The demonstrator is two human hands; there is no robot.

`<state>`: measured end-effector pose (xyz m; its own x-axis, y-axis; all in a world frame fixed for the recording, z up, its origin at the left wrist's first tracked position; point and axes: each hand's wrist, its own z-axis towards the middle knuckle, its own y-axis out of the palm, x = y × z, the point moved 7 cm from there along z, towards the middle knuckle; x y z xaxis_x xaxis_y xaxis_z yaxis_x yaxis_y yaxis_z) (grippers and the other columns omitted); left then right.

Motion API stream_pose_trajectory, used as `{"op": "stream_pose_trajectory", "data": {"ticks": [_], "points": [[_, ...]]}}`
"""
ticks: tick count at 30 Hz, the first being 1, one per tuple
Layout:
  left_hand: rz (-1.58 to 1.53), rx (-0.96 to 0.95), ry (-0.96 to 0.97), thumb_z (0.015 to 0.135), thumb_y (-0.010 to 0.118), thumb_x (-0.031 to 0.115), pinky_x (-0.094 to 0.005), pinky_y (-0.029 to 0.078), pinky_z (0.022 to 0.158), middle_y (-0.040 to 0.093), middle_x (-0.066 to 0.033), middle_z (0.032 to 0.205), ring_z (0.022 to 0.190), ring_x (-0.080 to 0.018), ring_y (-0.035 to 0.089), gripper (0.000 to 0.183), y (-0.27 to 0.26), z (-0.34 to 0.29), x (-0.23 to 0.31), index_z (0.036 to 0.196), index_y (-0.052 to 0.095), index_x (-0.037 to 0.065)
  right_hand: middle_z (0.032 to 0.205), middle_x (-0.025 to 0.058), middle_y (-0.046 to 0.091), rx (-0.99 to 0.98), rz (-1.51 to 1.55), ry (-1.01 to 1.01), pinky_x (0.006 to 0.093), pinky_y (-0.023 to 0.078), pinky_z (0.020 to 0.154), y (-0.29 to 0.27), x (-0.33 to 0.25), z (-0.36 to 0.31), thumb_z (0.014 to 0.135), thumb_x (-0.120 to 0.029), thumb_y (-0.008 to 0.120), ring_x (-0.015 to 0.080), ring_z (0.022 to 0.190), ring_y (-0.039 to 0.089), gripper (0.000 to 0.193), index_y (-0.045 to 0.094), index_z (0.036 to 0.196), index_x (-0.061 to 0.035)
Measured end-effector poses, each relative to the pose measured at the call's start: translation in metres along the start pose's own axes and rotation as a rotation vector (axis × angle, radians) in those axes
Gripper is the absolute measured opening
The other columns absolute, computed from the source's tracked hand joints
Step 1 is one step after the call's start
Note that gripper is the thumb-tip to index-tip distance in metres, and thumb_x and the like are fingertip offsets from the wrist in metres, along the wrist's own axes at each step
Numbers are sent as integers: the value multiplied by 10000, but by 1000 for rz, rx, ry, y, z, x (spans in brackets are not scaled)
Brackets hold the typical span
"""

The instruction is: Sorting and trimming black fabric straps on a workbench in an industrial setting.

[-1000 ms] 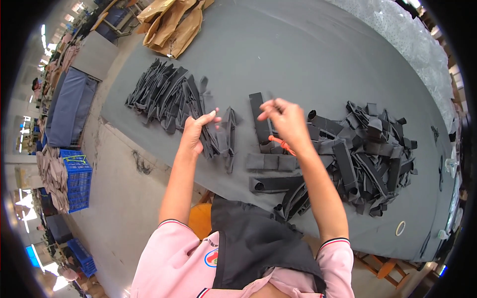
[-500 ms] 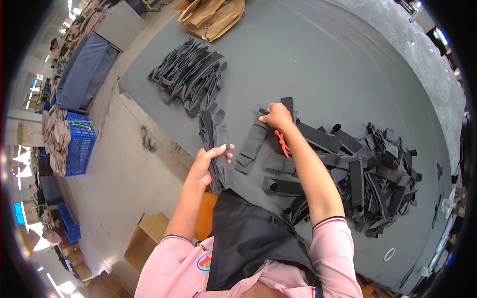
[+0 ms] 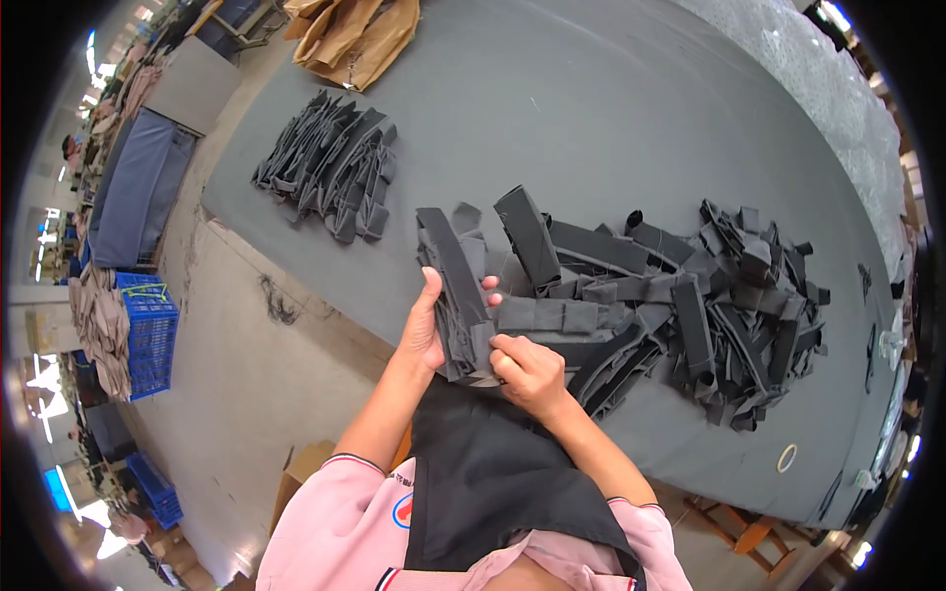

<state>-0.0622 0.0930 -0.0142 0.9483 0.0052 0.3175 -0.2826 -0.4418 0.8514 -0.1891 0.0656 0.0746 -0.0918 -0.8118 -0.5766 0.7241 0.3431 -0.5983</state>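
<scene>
My left hand (image 3: 426, 330) is closed round a bundle of dark grey fabric strips (image 3: 451, 261), thumb on one side and fingertips showing on the other. The bundle stands lengthwise in front of my apron. My right hand (image 3: 532, 374) pinches the lower end of a strip against the bundle's near right edge. Just right of the bundle lies a loose heap of similar folded strips (image 3: 695, 340), jumbled together. One wide strip (image 3: 528, 239) at its left end points away from me. Farther left, a neat row of stacked strips (image 3: 330, 167) rests on the table.
The grey-covered table (image 3: 591, 108) has a crumpled brown paper bag (image 3: 360, 44) at its far left. A tape ring (image 3: 786, 458) lies near the right edge. Clear plastic sheeting (image 3: 788, 69) lines the far right side. A blue crate (image 3: 148, 340) stands on the floor at left.
My right hand has come from the heap's left end back to the bundle, bringing a strip onto it. The left hand with the bundle has shifted slightly right. The view has turned a little.
</scene>
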Motion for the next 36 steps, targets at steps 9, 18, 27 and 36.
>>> {"op": "stream_pose_trajectory", "data": {"ticks": [9,18,27,36], "points": [[420,349,257,797,687,239,-350,537,770,608,-120,1009,897,-216,627,455,-21,-38,55,1131,513,-15,812,69,595,-215,78,266,338,472,533,-6,28,-1,628,-8,641,251,624,599,318,562,930,-68],[448,341,294,762,677,215,-313,514,794,590,-110,1047,912,-184,605,513,3,-55,70,1171,485,-28,779,22,493,-284,-288,-54,311,400,585,6,25,55,697,-113,677,173,647,526,250,568,921,-102],[529,367,282,759,669,221,-309,514,788,590,-95,1018,900,-176,603,504,5,-54,72,1160,491,-28,757,21,484,-283,-299,-167,287,404,578,33,18,61,659,-85,605,148,630,536,153,545,800,-80],[257,164,262,801,616,248,-344,567,701,606,-204,1072,840,-204,638,464,5,-61,87,1146,508,-44,911,86,517,-143,-21,544,380,481,605,0,101,69,711,-135,729,264,738,582,378,554,1042,-86]]}}
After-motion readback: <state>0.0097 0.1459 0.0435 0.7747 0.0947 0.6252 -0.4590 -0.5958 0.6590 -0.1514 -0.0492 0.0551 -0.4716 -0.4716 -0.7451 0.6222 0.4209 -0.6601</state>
